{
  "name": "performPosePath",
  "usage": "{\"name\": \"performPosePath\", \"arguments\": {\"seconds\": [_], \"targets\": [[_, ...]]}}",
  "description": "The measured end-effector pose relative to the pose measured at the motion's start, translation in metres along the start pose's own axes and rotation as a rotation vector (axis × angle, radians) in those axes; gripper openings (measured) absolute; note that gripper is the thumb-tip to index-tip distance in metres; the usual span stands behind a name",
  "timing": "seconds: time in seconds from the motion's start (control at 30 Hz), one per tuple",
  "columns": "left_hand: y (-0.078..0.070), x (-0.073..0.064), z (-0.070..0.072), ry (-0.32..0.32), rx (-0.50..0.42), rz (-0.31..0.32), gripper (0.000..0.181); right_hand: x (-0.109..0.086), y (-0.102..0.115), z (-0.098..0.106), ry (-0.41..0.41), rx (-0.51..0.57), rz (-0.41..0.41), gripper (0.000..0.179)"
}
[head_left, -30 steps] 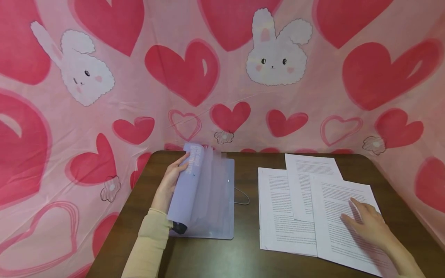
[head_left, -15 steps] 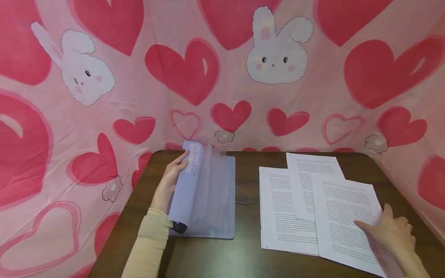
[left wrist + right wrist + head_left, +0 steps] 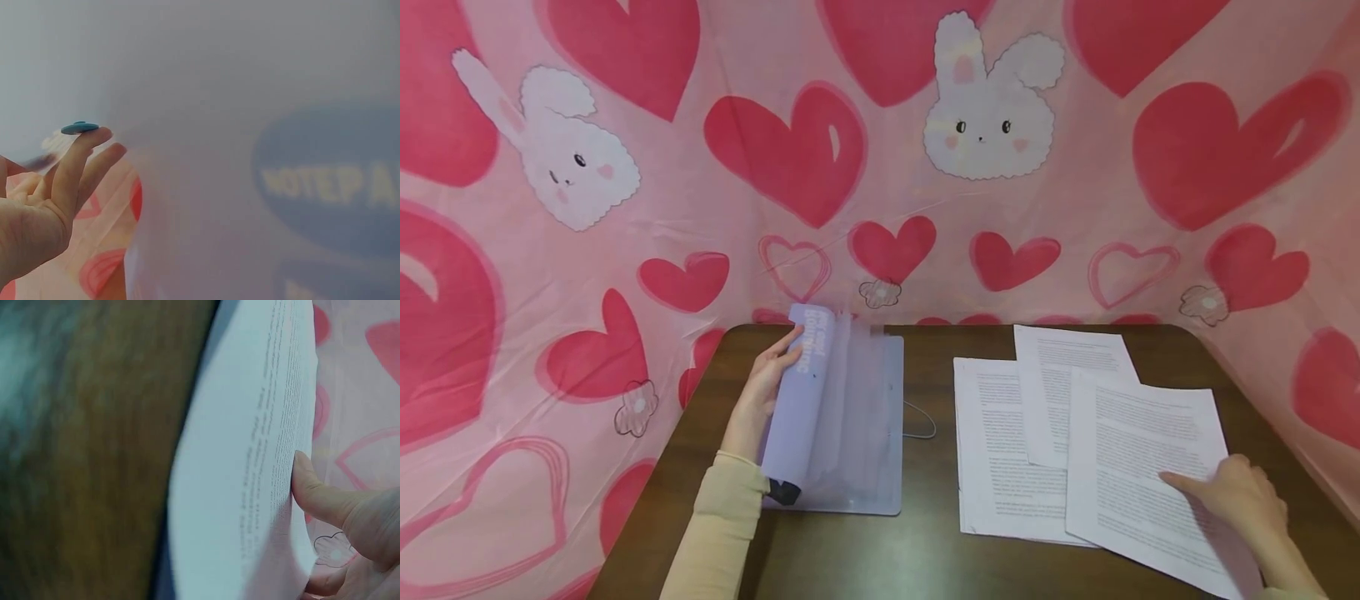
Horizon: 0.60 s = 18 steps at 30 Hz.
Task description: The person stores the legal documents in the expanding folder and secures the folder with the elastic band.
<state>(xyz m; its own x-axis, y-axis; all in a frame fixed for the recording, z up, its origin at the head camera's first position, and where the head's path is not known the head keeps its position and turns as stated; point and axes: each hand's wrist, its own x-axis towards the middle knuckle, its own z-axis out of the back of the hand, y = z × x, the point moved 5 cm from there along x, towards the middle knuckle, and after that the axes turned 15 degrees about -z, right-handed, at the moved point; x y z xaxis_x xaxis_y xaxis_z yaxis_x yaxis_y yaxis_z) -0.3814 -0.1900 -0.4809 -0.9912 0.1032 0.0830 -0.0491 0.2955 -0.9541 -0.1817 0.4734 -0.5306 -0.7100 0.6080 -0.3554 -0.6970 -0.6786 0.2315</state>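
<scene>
A lilac plastic display folder [image 3: 805, 400] lies opened on the table, its cover and several clear sleeves raised and curving over. My left hand [image 3: 758, 404] holds the cover at its left edge. In the left wrist view, a teal round button [image 3: 80, 128] shows by the fingertips of that hand. On the right, a printed sheet [image 3: 1142, 467] overlaps two other lots of printed paper. My right hand [image 3: 1247, 508] pinches its right edge, thumb on the print and fingers behind. The right wrist view shows the sheet [image 3: 212, 487] bending near the thumb.
One printed paper [image 3: 1048, 358] lies at the back, partly over a left paper stack [image 3: 992, 450]. A thin elastic loop [image 3: 925, 421] sticks out from the folder's right side. Pink heart-patterned cloth [image 3: 880, 192] walls in the dark wooden table [image 3: 850, 558].
My right hand moved from over the top sheet to its right edge and took hold of it. The sheet has shifted and turned slightly. The left hand keeps holding the folder cover.
</scene>
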Motion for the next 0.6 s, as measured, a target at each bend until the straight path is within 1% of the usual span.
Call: {"name": "performPosePath", "arguments": {"seconds": [0.1,0.23,0.33,0.47,0.6], "targets": [[-0.0001,-0.0001,0.0004,0.003,-0.006,-0.003,0.06,0.0004,0.0005,-0.0009,-0.034,0.016,-0.022,0.122],[0.001,0.0,0.001,-0.012,-0.003,-0.006,0.059,-0.0009,0.0028,-0.0022,-0.046,0.038,-0.03,0.12],[0.0022,-0.0001,0.0003,-0.02,-0.012,-0.005,0.058,-0.0016,0.0069,-0.0019,-0.04,0.042,-0.013,0.114],[0.0034,-0.0006,-0.0002,-0.025,-0.026,-0.005,0.058,-0.0028,0.0098,-0.0017,-0.015,0.007,0.012,0.112],[0.0042,-0.0006,0.0,-0.018,-0.02,-0.012,0.058,-0.0031,0.0071,-0.0033,0.011,-0.008,0.027,0.112]]}}
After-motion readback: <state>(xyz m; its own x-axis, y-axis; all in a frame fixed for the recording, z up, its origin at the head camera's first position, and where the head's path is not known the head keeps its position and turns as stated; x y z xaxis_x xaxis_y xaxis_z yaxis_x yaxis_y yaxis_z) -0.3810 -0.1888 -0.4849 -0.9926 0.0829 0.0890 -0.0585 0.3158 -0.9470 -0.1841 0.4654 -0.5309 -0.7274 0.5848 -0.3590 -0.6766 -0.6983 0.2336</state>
